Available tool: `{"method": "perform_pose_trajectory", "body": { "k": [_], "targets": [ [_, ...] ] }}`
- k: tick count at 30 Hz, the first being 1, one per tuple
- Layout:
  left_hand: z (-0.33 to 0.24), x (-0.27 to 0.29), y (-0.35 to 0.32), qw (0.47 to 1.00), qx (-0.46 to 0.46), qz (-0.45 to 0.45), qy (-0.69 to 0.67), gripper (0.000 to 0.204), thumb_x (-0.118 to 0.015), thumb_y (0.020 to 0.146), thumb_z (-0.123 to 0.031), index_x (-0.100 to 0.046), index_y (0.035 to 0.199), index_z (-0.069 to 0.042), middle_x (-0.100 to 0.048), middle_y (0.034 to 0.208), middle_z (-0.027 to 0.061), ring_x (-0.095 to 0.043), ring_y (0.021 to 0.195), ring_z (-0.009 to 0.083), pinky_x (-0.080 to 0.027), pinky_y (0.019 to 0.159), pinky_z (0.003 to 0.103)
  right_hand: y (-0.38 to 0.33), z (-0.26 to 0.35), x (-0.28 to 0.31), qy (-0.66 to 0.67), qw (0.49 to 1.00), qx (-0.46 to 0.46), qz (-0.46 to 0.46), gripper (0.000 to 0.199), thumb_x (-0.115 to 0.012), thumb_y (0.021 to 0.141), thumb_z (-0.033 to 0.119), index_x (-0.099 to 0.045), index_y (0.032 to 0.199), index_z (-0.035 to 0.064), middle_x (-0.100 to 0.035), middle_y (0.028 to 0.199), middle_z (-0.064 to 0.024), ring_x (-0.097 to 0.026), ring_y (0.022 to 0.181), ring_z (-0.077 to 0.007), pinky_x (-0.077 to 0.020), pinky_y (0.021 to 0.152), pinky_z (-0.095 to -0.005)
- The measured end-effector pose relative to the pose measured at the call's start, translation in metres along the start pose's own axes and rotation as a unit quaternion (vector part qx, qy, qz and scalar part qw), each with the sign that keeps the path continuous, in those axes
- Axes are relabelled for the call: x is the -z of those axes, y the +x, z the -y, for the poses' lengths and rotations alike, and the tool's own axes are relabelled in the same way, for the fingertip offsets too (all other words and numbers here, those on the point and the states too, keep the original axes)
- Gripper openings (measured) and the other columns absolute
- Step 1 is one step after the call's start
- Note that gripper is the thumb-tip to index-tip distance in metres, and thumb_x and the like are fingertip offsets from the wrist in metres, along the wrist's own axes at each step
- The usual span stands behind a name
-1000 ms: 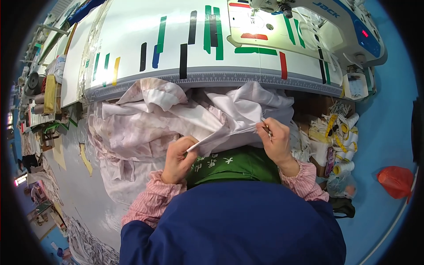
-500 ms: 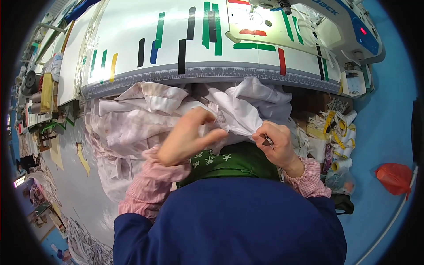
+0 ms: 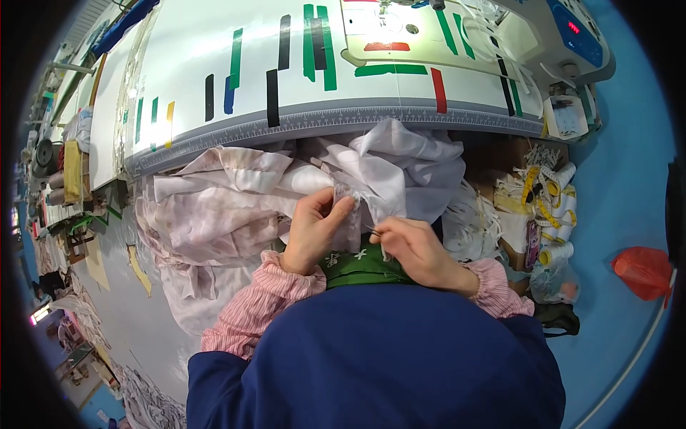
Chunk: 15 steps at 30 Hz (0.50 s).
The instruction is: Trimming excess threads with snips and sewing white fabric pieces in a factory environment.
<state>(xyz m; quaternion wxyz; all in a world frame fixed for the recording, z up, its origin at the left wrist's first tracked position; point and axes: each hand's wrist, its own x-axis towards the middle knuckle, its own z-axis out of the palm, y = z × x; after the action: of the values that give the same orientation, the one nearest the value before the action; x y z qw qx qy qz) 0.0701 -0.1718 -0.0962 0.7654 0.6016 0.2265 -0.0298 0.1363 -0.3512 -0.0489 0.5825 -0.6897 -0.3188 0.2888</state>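
A pale, sheer white fabric piece (image 3: 221, 204) with faint brownish patches hangs in folds over my lap, below the table's front edge. My left hand (image 3: 309, 230) is closed on it, thumb and fingers pinching a gathered strip. Just to the right, my right hand (image 3: 416, 250) curls around small dark thread snips (image 3: 374, 231), mostly hidden in the fingers. Their thin tips point toward the gathered strip; whether they touch it I cannot tell. Beneath the hands shows a green cloth (image 3: 364, 270) with white print.
Ahead stands a sewing machine (image 3: 564, 36) on a white table (image 3: 193, 64) marked with coloured tape strips and a ruler edge (image 3: 321, 118). To the right are thread spools (image 3: 556, 254), a yellow tape measure (image 3: 530, 186) and a red bag (image 3: 642, 273). More fabric (image 3: 143, 400) lies at lower left.
My left hand has come down from above the fabric and now pinches it. My right hand has let go of the cloth and moved left, turning the snips' tips toward the strip.
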Motion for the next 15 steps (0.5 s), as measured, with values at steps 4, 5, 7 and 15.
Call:
{"method": "perform_pose_trajectory", "body": {
  "k": [4,5,7,15],
  "targets": [
    [-0.003,-0.003,-0.002,1.0,-0.012,-0.017,0.011,0.015,-0.06,0.088,-0.012,-0.059,0.083,0.002,-0.054,0.071,-0.0051,-0.044,0.065,0.0017,-0.037,0.056,0.019,0.005,-0.027,-0.004,0.013,0.993,-0.12,0.001,0.046,-0.035,0.099,0.038,-0.057,0.084,0.0005,-0.048,0.065,-0.0006,-0.043,0.059,-0.008,-0.0353,0.054,-0.0228],
    [-0.004,-0.002,-0.003,1.0,-0.018,-0.005,0.01,0.015,-0.06,0.088,-0.012,-0.059,0.083,0.002,-0.054,0.071,-0.0051,-0.044,0.065,0.0017,-0.037,0.056,0.019,0.004,-0.031,-0.004,0.035,0.985,-0.166,-0.022,0.046,-0.035,0.099,0.039,-0.057,0.085,0.0011,-0.047,0.063,0.0013,-0.041,0.058,-0.007,-0.0349,0.053,-0.022],
    [-0.003,-0.001,-0.004,1.0,-0.012,-0.015,-0.018,0.014,-0.06,0.088,-0.011,-0.059,0.086,0.003,-0.056,0.073,-0.0042,-0.046,0.067,0.002,-0.039,0.058,0.02,0.002,-0.036,-0.002,0.046,0.982,-0.184,-0.006,0.047,-0.035,0.099,0.039,-0.057,0.084,0.0008,-0.046,0.062,0.0027,-0.04,0.057,-0.0057,-0.0342,0.053,-0.021],
    [-0.002,0.003,-0.005,1.0,-0.005,0.017,0.009,0.017,-0.059,0.089,-0.01,-0.062,0.098,0.004,-0.063,0.086,-0.0002,-0.054,0.076,0.0041,-0.044,0.067,0.019,0.011,-0.031,-0.003,0.027,0.983,-0.181,-0.014,0.045,-0.039,0.097,0.037,-0.057,0.081,-0.0013,-0.05,0.059,-0.0053,-0.047,0.057,-0.0123,-0.0398,0.055,-0.0283]
  ]
}}
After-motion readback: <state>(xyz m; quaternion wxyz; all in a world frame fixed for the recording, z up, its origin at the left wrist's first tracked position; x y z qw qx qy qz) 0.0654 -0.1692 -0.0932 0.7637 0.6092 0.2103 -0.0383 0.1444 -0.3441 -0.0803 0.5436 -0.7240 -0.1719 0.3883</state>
